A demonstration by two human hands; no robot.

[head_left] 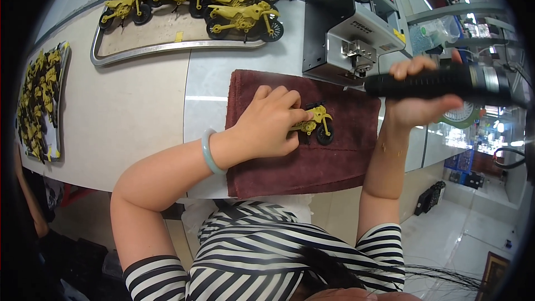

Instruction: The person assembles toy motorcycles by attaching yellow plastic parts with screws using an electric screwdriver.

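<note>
Now the bike (318,118) is being held down on the cloth (312,170) by the left hand (270,121), the driver (437,82), farther right, being gripped by the right hand (413,111). Firm bracing is probably being required.

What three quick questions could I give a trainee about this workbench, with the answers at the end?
1. Which hand holds the black tool?
2. True or false: the toy motorbike under the left hand lies directly on the white table.
3. What colour is the bangle?
A) Bright red
B) Pale blue-green
C) Black

Key:
1. The right hand.
2. False; it is on the dark red cloth.
3. B
</note>
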